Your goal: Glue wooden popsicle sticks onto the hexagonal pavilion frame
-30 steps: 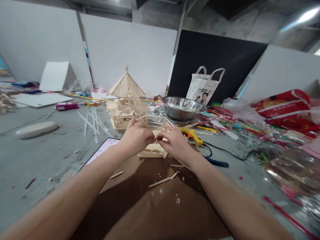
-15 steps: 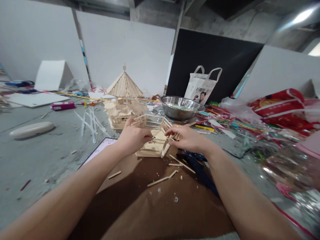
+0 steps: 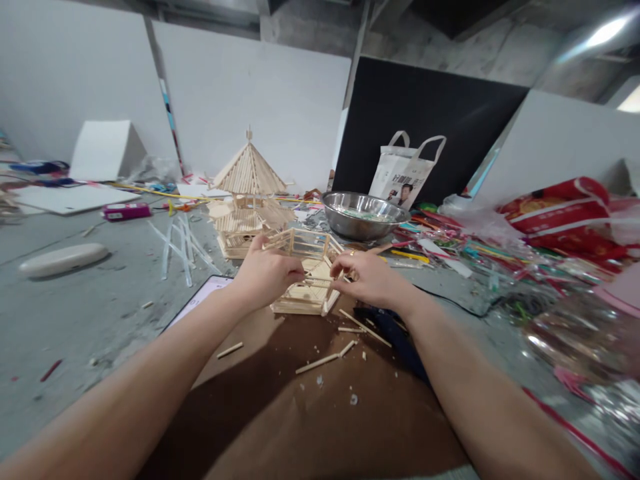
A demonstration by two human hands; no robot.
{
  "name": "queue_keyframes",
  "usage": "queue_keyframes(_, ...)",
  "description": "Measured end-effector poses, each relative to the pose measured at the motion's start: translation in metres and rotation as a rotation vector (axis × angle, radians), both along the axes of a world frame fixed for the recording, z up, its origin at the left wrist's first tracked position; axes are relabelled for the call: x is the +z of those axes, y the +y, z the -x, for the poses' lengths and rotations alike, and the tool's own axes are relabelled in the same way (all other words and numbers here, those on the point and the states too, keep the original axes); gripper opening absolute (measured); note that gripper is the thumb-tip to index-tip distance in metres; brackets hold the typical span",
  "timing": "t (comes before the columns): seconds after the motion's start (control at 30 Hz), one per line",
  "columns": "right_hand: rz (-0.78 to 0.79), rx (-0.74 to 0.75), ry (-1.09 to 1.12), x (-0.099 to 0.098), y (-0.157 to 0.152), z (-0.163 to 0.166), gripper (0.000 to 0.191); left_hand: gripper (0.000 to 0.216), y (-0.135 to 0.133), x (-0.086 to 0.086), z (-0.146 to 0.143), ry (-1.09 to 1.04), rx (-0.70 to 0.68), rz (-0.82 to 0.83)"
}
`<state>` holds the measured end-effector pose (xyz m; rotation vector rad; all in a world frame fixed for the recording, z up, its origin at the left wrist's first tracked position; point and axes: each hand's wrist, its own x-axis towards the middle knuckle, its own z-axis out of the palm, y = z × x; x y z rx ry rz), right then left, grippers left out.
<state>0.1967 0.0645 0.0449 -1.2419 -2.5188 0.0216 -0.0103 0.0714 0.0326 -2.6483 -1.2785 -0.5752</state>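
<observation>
A six-sided frame of thin wooden sticks [image 3: 310, 308] stands on the brown sheet in front of me. A thin wooden stick [image 3: 318, 280] spans the gap between my hands, above the near side of that frame. My left hand [image 3: 270, 270] pinches its left end with thumb and forefinger. At the other end, my right hand [image 3: 363, 277] has its fingertips closed on the stick. My fingers cover parts of the frame's sides. Behind and to the left is a stick-built pavilion model [image 3: 250, 173] with a pointed roof.
Loose stick pieces [image 3: 317, 363] lie on the brown sheet [image 3: 300, 427]. A phone [image 3: 205, 297] rests by my left forearm. Farther back are glue sticks [image 3: 183, 247], a steel bowl [image 3: 367, 227] and a paper bag [image 3: 403, 173]. Dark blue scissors [image 3: 395, 337] lie near my right forearm.
My right hand has shifted slightly left and its fingertips have closed on the stick's right end. My left hand has hardly moved.
</observation>
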Motion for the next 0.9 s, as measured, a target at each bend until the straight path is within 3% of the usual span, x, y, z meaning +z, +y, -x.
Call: queue_keyframes(0.9,-0.009,-0.058,0.042,-0.0021,-0.0004,0.0046,0.008,0.021,0.0001,0.0,0.0007,0.011,-0.007,-0.03)
